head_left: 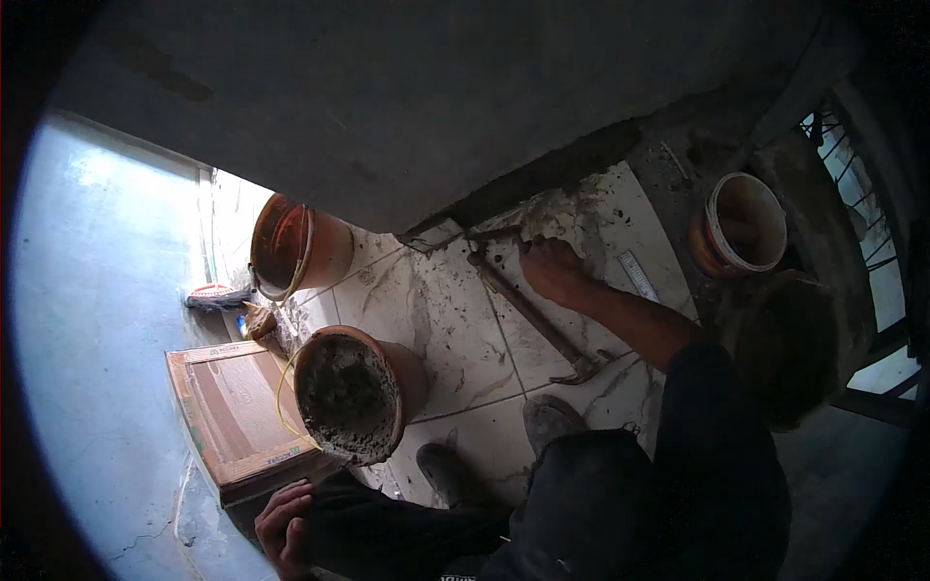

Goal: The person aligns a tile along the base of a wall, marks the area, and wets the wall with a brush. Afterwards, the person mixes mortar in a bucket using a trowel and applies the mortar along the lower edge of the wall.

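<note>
My right hand [554, 271] is closed round the handle of a trowel. The trowel blade [434, 235] lies low over the tiled floor, at the bottom edge of a grey wall [387, 107]. Just below that hand a long-handled hammer [533, 318] rests on the tiles. My left hand [284, 523] rests by my left knee, near the corner of a cardboard box, its fingers loosely bent and apart, with nothing seen in it. A bucket of wet grey mortar [349, 395] stands between my left foot and the box.
An orange bucket [329, 247] stands behind the mortar bucket. The cardboard box [237, 407] is at the left, with a brush [218, 298] beyond it. A paint bucket [741, 225] and a large dark container [790, 349] stand at the right. My shoes [550, 421] are on the tiles.
</note>
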A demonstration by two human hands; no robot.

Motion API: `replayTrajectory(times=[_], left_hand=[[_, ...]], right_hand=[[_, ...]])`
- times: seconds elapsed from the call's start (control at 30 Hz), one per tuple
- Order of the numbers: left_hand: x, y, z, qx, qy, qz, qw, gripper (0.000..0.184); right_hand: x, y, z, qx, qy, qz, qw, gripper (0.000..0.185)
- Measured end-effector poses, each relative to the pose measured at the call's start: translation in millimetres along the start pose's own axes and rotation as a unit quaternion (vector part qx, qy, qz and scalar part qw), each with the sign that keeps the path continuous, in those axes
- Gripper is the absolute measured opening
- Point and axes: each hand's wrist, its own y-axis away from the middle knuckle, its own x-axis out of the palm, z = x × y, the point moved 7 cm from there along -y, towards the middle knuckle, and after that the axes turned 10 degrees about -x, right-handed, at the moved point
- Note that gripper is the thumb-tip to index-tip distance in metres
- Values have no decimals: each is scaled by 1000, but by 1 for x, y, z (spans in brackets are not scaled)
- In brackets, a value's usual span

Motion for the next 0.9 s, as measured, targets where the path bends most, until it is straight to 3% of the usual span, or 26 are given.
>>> replayTrajectory(times=[0.1,0.23,0.33,0.53,0.6,0.73,0.8,0.9], left_hand=[[-10,12,15,20,48,-47,998,36],[-21,22,40,30,106,-64,992,35],[-21,19,46,8,106,-57,993,35],[-16,12,33,18,100,-56,993,33],[-15,12,31,22,99,-52,993,33],[-19,15,38,14,84,-47,995,33],[-19,16,39,33,92,-33,995,33],[-20,18,37,51,97,-28,994,33]], right_hand=[[18,3,-21,36,-23,-48,998,15],[-3,26,-12,83,-58,-71,992,17],[8,22,-2,93,-129,24,987,18],[-2,-13,-13,0,5,-78,997,15],[-9,-16,-18,17,32,24,999,16],[-38,-17,-28,11,51,23,998,17],[-52,-13,-25,-41,106,-65,991,19],[-53,0,-26,-32,119,-101,987,18]])
